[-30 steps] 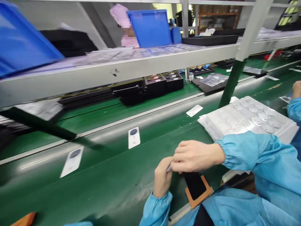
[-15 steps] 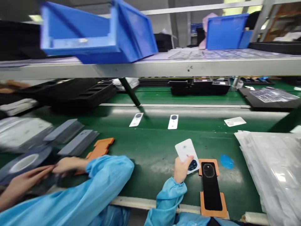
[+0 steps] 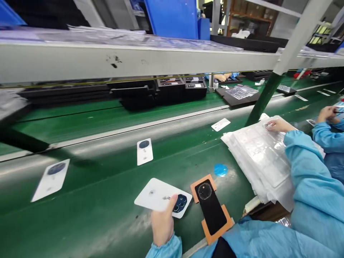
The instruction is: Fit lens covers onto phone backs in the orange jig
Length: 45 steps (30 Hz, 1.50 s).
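Observation:
My left hand (image 3: 163, 220) pinches a thin white phone back panel (image 3: 158, 195) with a dark blue round camera area, thumb on top beside the camera. The panel is held above the green belt. To its right, a black phone panel (image 3: 211, 206) with a round camera ring lies in an orange holder (image 3: 208, 181). My right hand (image 3: 279, 125) is at the far edge of a stack of clear plastic sheets (image 3: 258, 150), fingertips closed on its top surface. What the fingertips hold is too small to make out. A blue disc (image 3: 220, 170) lies between holder and stack.
White panels (image 3: 51, 179), (image 3: 144, 152), (image 3: 220, 124) lie on the green belt (image 3: 88, 215). A shelf beam (image 3: 134, 64) crosses above, with a slanted post (image 3: 264, 96) at right. Black trays (image 3: 169, 89) stand behind. A co-worker's hands (image 3: 326, 114) are at far right.
The view has swung right. My right hand has come into view on the plastic stack. My left hand still holds the white panel, now turned flatter. The left co-worker's arm has left view.

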{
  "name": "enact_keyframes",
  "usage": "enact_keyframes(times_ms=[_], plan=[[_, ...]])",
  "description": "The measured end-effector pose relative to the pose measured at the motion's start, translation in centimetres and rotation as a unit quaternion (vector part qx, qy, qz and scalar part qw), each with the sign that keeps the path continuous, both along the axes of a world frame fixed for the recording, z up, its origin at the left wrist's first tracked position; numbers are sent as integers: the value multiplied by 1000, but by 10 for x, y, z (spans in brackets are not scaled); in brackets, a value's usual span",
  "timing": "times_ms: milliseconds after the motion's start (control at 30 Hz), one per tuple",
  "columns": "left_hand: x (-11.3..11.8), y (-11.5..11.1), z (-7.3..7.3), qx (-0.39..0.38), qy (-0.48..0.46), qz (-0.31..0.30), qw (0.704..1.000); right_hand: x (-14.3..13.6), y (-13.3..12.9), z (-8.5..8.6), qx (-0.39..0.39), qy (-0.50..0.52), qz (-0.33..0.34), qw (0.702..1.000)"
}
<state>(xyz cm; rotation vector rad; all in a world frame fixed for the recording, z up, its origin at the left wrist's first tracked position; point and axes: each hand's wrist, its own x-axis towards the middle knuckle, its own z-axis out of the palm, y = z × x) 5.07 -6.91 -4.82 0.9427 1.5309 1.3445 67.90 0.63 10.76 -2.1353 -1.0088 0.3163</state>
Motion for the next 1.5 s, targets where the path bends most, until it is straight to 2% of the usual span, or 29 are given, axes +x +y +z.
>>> enact_keyframes(times_ms=[167, 333, 433, 567, 700, 800, 833, 900, 1000, 1067, 1133, 1233, 1300, 1400, 1500], plan=[[1, -2, 5, -38, -50, -44, 997, -2, 6, -2, -49, 25, 38, 998], [1, -4, 6, -58, -39, -38, 997, -10, 5, 5, -99, 6, 46, 994], [1, -7, 7, -43, -33, -38, 998, -18, 4, 9, -110, -9, 43, 993], [-5, -9, 6, 1, -13, -57, 998, -28, 3, 20, -98, -43, 57, 993], [-13, -9, 1, 32, 5, -69, 997, -42, -9, 41, -79, -79, 71, 991], [-14, -11, 0, 46, 19, -68, 996, -79, -37, 46, -43, -147, 122, 981], [-12, -13, 0, 51, 21, -68, 996, -100, -50, 43, -16, -183, 164, 969], [-6, -14, 3, 58, 8, -66, 996, -154, -81, 29, 60, -240, 291, 924], [9, -11, 8, 59, -78, -43, 994, -248, -124, -8, 134, -198, 464, 853], [19, -8, 12, 60, -144, -19, 988, -305, -139, -41, 151, -165, 522, 823], [26, -4, 17, 52, -204, 1, 978, -346, -139, -77, 189, -182, 516, 815], [26, 0, 24, 47, -285, 42, 956, -372, -126, -122, 196, -247, 502, 805], [20, 1, 28, 62, -333, 74, 938, -373, -121, -140, 173, -284, 519, 788], [10, 0, 31, 87, -397, 93, 909, -369, -122, -150, 145, -312, 543, 766], [2, -4, 33, 72, -461, 85, 880, -367, -124, -149, 138, -323, 548, 759]])
